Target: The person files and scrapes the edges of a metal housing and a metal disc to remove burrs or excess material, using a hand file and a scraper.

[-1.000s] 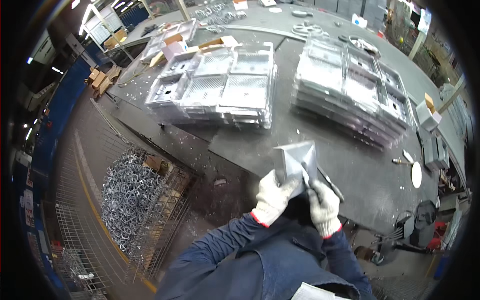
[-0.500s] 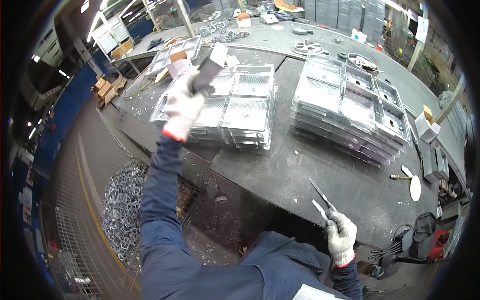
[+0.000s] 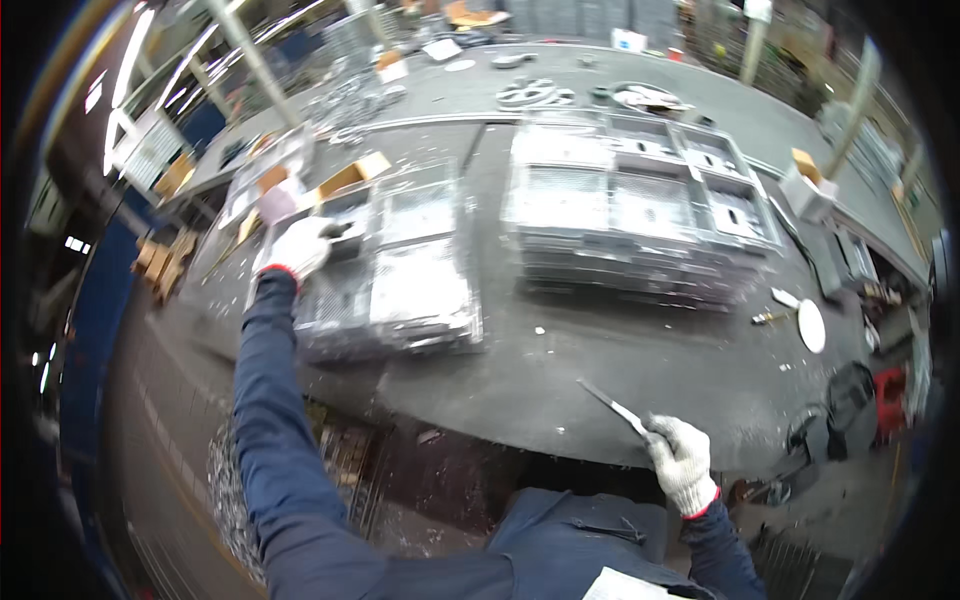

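My left hand [image 3: 303, 248], in a white knit glove with a red cuff, reaches over the left stack of clear plastic trays [image 3: 420, 280]. Its closed fingers hold a dark grey flat piece [image 3: 346, 243] low at one tray compartment; motion blurs the edges. Near the bench's front edge, my right hand [image 3: 682, 462], gloved alike, is closed around a slim metal tool [image 3: 612, 405] whose thin tip points up and left. A second stack of clear trays [image 3: 640, 220] stands to the right, with dark fittings in some compartments.
An open cardboard box [image 3: 352, 178] sits behind the left stack. On the right of the dark bench [image 3: 480, 395] lie a white disc [image 3: 811, 327] and a small brass-tipped item [image 3: 770, 318]. A white box [image 3: 808, 192] stands beyond. Metal rings [image 3: 230, 500] fill a basket below left.
My left hand has lowered the dark piece from above the trays down to a compartment. The view has turned, so the stacks appear farther left. My right hand still holds the slim tool.
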### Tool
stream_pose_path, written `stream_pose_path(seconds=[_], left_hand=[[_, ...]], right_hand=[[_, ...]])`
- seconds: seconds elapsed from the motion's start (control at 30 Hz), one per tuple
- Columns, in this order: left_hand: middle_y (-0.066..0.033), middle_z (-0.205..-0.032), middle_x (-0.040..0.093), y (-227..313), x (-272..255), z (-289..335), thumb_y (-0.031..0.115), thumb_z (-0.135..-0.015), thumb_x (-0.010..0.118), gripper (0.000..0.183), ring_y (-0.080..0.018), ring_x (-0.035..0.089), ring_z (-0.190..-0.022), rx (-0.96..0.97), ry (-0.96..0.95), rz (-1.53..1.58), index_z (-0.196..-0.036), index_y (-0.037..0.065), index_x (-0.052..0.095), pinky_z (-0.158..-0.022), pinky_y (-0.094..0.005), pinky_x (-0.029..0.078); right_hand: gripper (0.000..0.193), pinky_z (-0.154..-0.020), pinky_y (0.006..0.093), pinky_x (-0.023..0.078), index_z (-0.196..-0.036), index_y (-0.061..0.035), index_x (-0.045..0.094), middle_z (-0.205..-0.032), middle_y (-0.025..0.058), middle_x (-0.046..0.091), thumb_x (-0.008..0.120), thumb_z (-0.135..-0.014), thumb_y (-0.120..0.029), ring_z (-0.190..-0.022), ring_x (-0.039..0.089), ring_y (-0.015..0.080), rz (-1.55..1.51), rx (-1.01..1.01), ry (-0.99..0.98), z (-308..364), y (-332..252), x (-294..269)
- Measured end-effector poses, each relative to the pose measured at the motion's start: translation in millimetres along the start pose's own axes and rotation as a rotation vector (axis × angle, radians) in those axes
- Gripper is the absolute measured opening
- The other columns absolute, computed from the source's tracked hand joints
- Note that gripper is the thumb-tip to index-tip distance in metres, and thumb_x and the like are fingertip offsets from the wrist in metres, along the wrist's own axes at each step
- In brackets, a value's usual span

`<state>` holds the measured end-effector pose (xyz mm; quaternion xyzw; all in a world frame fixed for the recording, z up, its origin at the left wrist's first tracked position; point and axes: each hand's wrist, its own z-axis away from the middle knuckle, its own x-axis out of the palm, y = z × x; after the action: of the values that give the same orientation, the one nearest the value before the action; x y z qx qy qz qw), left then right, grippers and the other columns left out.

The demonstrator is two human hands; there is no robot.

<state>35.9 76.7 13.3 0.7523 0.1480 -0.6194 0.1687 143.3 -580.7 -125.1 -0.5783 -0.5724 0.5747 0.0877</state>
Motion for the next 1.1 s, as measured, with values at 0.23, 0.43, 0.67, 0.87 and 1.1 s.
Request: stream_pose_path(seconds=[0.23,0.43,0.67,0.87,1.1], left_hand=[[-0.0152,-0.128,0.079,167,-10,-72,0.017,-0.099,0.071,0.037,-0.0278,0.075,-0.119,0.268,0.254,0.384,-0.134,0.007,0.075,-0.106,-0.037,0.056],[-0.0188,-0.129,0.079,377,4,-182,0.05,-0.094,0.071,0.056,-0.0361,0.076,-0.12,0.378,0.007,0.215,-0.129,0.008,0.08,-0.105,-0.0473,0.058],[-0.0178,-0.133,0.079,426,75,-302,0.04,-0.086,0.077,0.053,-0.0359,0.076,-0.126,-0.018,-0.05,-0.09,-0.128,0.007,0.083,-0.106,-0.0527,0.059],[-0.0302,-0.13,0.075,462,9,-261,0.028,-0.095,0.064,0.045,-0.0421,0.074,-0.124,0.104,0.274,0.017,-0.129,0.0,0.075,-0.105,-0.0474,0.059],[-0.0253,-0.101,0.079,378,-81,-147,0.032,-0.086,0.066,0.05,-0.0356,0.076,-0.102,0.124,0.411,0.486,-0.115,-0.007,0.077,-0.095,-0.0449,0.056]], right_hand=[[0.033,-0.072,0.0471,0.057,-0.122,-0.0074,0.073,-0.09,0.0137,0.071,0.082,-0.091,-0.01,-0.08,0.071,0.036,0.451,-0.142,0.119,-42,42,-29],[0.041,-0.084,0.0499,0.056,-0.124,-0.0115,0.069,-0.095,0.0114,0.072,0.082,-0.086,-0.012,-0.091,0.07,0.0348,0.623,-0.047,-0.102,-52,57,-24],[0.048,-0.099,0.0523,0.055,-0.122,-0.0097,0.071,-0.122,0.0144,0.069,0.089,-0.079,-0.019,-0.119,0.068,0.0389,0.555,-0.083,0.064,-50,21,-44],[0.038,-0.082,0.0481,0.057,-0.111,-0.0098,0.075,-0.1,0.0107,0.073,0.087,-0.087,-0.038,-0.091,0.074,0.0325,0.398,-0.098,-0.305,-21,16,-12],[0.018,-0.077,0.0465,0.057,-0.091,-0.0066,0.074,-0.088,0.0133,0.071,0.079,-0.089,-0.024,-0.086,0.074,0.0325,0.524,-0.167,-0.268,-21,18,10]])
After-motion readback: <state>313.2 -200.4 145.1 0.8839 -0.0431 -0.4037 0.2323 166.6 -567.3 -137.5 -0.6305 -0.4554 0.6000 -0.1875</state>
